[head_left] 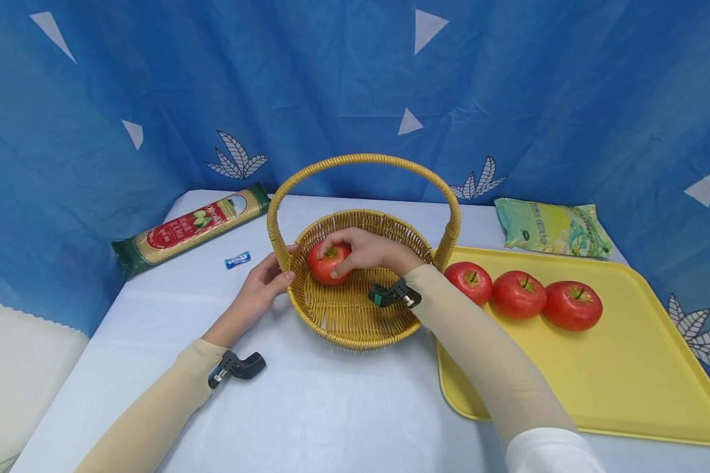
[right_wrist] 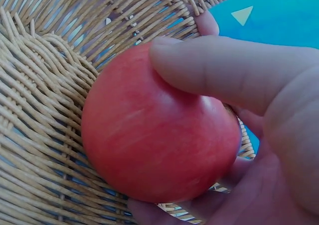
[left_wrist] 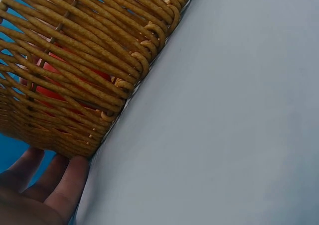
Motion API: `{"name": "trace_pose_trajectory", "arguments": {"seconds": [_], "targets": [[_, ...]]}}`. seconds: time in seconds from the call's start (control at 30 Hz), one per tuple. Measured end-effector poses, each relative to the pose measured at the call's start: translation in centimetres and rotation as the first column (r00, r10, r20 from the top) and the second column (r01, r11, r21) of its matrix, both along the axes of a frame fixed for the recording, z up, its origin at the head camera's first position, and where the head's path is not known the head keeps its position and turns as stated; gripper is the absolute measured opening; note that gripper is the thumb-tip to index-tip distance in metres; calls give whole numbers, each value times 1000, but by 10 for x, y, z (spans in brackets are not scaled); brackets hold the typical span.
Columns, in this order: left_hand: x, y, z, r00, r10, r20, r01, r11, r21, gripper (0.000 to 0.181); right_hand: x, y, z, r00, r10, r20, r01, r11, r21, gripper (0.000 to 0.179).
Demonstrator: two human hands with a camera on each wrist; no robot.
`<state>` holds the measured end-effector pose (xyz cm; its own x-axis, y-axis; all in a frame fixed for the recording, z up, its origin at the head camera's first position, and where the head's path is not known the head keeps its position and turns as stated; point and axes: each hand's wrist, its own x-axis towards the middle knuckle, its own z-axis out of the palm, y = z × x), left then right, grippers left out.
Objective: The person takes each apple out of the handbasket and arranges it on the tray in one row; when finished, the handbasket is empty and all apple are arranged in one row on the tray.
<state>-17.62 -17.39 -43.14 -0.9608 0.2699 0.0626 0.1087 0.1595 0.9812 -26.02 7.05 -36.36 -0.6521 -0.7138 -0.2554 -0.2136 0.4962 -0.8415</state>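
Note:
A round wicker basket (head_left: 343, 340) with a tall arched handle stands on the white-covered table. Its left side is held by my left hand (head_left: 260, 286), thumb at the rim; the left wrist view shows fingers (left_wrist: 70, 185) against the outer weave. Inside the basket, near its left wall, my right hand (head_left: 367, 253) grips a red apple (head_left: 319, 266). In the right wrist view the thumb (right_wrist: 209, 65) lies across the apple (right_wrist: 154, 130), and the other fingers reach around its far side, partly hidden. Whether the apple touches the basket's bottom I cannot tell.
A yellow tray (head_left: 597, 387) at the right bears three red apples (head_left: 517, 295) in a row. Behind it lies a green-yellow packet (head_left: 550, 226). Spaghetti in a long pack (head_left: 189, 230) and a small blue-white packet (head_left: 237, 260) lie left. A blue curtain (head_left: 343, 85) hangs behind.

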Motion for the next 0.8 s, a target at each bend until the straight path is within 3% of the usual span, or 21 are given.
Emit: {"name": "trace_pose_trajectory", "arguments": {"seconds": [0.33,0.8], "targets": [[0,0,0,1000,-3,-4,3,1000,0,54,0,1,2,999,37,30,-38,999,25,54],[-1,-1,-1,1000,-1,-5,1,1000,-15,55,0,0,0,998,62,14,-62,998,11,57]]}}
